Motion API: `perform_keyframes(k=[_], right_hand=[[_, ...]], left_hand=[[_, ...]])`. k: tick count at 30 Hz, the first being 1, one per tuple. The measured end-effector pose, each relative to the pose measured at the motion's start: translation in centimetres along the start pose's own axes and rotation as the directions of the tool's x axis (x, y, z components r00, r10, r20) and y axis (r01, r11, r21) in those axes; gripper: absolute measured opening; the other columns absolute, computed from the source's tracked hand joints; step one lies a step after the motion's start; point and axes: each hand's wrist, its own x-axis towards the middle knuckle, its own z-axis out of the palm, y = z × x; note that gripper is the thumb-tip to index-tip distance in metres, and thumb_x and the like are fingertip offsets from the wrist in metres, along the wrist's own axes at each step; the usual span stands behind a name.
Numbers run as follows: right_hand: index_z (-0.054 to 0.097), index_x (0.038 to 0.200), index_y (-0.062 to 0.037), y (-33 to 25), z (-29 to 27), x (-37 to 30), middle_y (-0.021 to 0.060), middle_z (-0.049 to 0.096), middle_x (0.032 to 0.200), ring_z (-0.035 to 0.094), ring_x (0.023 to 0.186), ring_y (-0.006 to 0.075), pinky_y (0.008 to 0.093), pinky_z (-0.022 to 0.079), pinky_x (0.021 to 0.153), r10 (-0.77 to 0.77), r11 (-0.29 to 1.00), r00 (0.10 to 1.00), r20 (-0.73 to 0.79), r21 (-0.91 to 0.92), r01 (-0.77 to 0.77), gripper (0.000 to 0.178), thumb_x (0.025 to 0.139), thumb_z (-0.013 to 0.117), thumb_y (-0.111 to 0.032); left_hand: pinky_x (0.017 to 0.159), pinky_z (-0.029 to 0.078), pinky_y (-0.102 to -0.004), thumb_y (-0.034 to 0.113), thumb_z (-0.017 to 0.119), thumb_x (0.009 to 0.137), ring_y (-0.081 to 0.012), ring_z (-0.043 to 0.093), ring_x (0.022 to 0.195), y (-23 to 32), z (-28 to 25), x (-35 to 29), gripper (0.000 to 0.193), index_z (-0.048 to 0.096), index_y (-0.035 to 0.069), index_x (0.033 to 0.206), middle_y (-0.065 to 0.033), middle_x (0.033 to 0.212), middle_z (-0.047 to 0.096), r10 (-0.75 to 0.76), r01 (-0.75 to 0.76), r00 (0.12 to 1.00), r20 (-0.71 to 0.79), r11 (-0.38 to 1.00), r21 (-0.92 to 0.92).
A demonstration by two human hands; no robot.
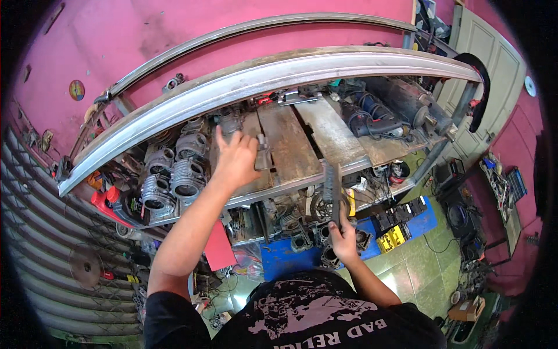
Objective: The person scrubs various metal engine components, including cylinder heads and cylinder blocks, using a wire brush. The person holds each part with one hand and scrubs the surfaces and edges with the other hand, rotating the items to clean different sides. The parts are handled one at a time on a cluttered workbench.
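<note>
My left hand (237,158) is over the upper shelf's wooden boards, its fingers apart. A small grey metal part (264,154) lies right beside its fingers; I see no grip on it. Just beyond the fingertips is a grey finned engine part (230,120), partly hidden. My right hand (343,237) is closed around the lower end of a long, dark brush (335,192), held upright before the shelf's front edge. Bristles seem to show along the brush's left side. To the left of my left hand, several grey metal engine cylinders (187,180) stand close together.
A pale metal rail (279,70) arches over the shelf. A power tool (378,125) lies at the right, near large dark cylinders (395,99). Red bottles (107,200) stand at the left end. Below are a blue mat (285,259) with engine parts and a yellow case (391,238).
</note>
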Motion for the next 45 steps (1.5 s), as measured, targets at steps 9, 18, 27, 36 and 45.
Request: perform_keyframes(k=[9, 18, 27, 36, 45], right_hand=[[0.03, 0.166, -0.0101, -6.8, 8.9, 5.3, 0.0246, 0.072, 0.102, 0.072, 0.093, 0.0434, 0.0461, 0.054, 0.089, -0.47, 0.795, 0.83, 0.299, -0.266, 0.545, 0.081, 0.094, 0.067, -0.015], [0.038, 0.164, -0.0174, -12.3, 18.2, 7.9, 0.0237, 0.069, 0.077, 0.07, 0.076, 0.0411, 0.053, 0.054, 0.086, -0.382, 0.729, 0.886, 0.264, -0.503, 0.465, 0.079, 0.092, 0.07, -0.024], [0.036, 0.163, -0.0083, -10.8, 18.6, 2.1, 0.0311, 0.073, 0.088, 0.072, 0.074, 0.0449, 0.0553, 0.056, 0.088, -0.508, 0.682, 0.837, 0.203, -0.499, 0.535, 0.077, 0.095, 0.069, -0.02], [0.036, 0.164, -0.0183, -10.2, 14.9, 7.1, 0.0328, 0.072, 0.096, 0.072, 0.087, 0.0514, 0.0537, 0.058, 0.08, -0.364, 0.843, 0.929, 0.068, -0.401, 0.359, 0.071, 0.1, 0.066, -0.024], [0.038, 0.164, -0.0154, -11.1, 7.3, 5.7, 0.0219, 0.075, 0.116, 0.068, 0.107, 0.0415, 0.0507, 0.048, 0.098, -0.278, 0.665, 0.948, 0.155, -0.681, 0.306, 0.082, 0.093, 0.078, -0.03]], left_hand=[[0.118, 0.02, -0.0772, 0.039, 0.096, 0.059, -0.0297, 0.059, 0.124, -3.7, 1.0, -9.8, 0.083, 0.063, 0.002, 0.125, -0.0123, 0.115, 0.071, -0.416, 0.398, 0.905, -0.089, 0.902, -0.164], [0.112, 0.024, -0.081, 0.038, 0.097, 0.06, -0.0343, 0.051, 0.136, -3.6, 0.2, -10.0, 0.118, 0.041, 0.008, 0.16, -0.0117, 0.135, 0.061, -0.597, 0.596, 0.8, 0.057, 0.782, -0.183], [0.114, 0.024, -0.0748, 0.035, 0.096, 0.058, -0.0295, 0.058, 0.126, -2.9, 1.6, -8.8, 0.107, 0.054, 0.007, 0.153, -0.0136, 0.111, 0.073, -0.574, 0.55, 0.818, -0.041, 0.802, -0.234], [0.114, 0.021, -0.0752, 0.04, 0.095, 0.06, -0.0292, 0.058, 0.12, -0.5, 3.8, -7.0, 0.084, 0.068, 0.013, 0.135, -0.0079, 0.102, 0.075, -0.31, 0.213, 0.885, -0.347, 0.933, -0.29], [0.118, 0.02, -0.0704, 0.043, 0.099, 0.056, -0.0341, 0.056, 0.122, -2.3, 3.7, -9.0, 0.082, 0.07, 0.014, 0.127, -0.01, 0.115, 0.069, -0.26, 0.068, 0.92, -0.293, 0.844, -0.533]])
